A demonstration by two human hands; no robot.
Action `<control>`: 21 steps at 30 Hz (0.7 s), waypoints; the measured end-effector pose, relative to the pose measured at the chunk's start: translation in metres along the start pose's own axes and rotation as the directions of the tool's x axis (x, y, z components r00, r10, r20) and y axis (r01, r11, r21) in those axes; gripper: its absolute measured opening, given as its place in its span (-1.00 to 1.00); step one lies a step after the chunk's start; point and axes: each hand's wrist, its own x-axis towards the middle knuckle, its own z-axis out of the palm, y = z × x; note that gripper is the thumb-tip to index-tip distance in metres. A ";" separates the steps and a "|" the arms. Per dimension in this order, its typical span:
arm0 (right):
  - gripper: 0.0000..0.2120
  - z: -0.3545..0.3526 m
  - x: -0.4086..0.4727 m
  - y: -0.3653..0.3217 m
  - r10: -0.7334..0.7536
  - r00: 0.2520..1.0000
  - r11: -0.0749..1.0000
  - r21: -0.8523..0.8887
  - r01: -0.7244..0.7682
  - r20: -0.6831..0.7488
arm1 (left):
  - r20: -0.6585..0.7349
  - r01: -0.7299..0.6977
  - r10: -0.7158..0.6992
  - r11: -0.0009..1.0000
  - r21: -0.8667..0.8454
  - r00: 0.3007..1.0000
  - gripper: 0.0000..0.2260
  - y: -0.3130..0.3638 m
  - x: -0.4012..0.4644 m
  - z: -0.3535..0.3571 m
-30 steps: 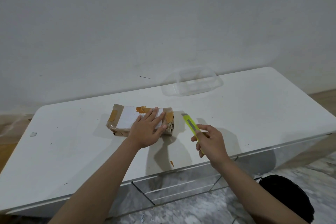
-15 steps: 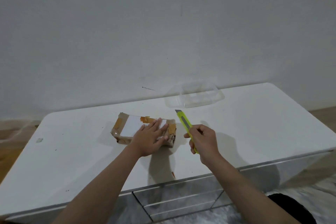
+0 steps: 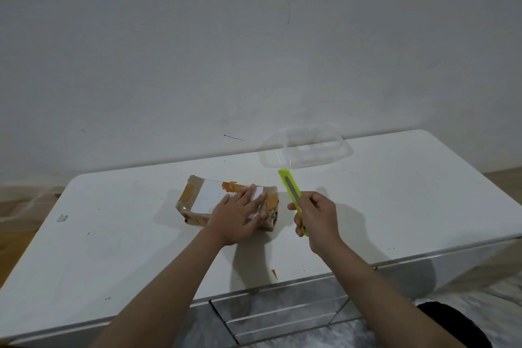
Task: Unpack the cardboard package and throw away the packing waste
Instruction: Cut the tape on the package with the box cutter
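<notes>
Your left hand presses flat on the taped brown cardboard package, while your right hand, at its 3 o'clock, grips the yellow-green plastic utility knife.

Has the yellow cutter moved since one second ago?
Yes. The cutter, gripped by the right hand, rose off the table and came closer to the package.

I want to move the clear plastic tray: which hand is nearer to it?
Right. The right hand, gripping the yellow cutter, is just in front of the clear tray; the left hand presses the package farther left.
</notes>
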 end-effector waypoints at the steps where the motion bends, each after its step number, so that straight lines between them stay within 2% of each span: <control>1: -0.87 0.001 0.000 0.001 -0.003 1.000 1.000 0.003 0.003 0.003 | 0.000 -0.001 0.001 1.000 0.000 1.000 -0.33 0.000 0.000 0.000; 10: -0.86 0.005 0.004 0.001 0.004 1.000 1.000 0.027 -0.005 0.020 | -0.003 -0.024 0.024 0.999 -0.045 1.000 -0.39 -0.004 -0.002 -0.002; 14: -0.82 0.006 0.008 0.000 0.004 1.000 1.000 0.011 -0.004 0.019 | 0.084 -0.010 0.026 0.982 -0.190 0.996 -0.39 -0.008 -0.004 -0.023; 15: -0.81 0.007 0.009 0.000 -0.001 1.000 1.000 0.013 0.001 0.019 | 0.055 0.034 -0.023 0.979 -0.202 0.998 -0.39 -0.008 -0.004 -0.026; 17: -0.79 0.009 0.010 0.002 -0.010 1.000 1.000 0.010 0.010 0.019 | -0.100 0.221 -0.242 0.957 -0.185 0.965 -0.39 -0.003 -0.003 -0.023; 19: -0.79 0.011 0.011 0.005 -0.014 1.000 1.000 0.007 0.014 0.028 | -0.206 0.464 -0.497 0.866 -0.187 0.843 -0.32 0.006 -0.002 -0.016; 21: -0.81 0.013 0.013 0.008 -0.013 0.999 1.000 0.005 0.012 0.037 | -0.154 0.610 -0.632 0.774 -0.172 0.759 -0.14 0.016 0.000 -0.010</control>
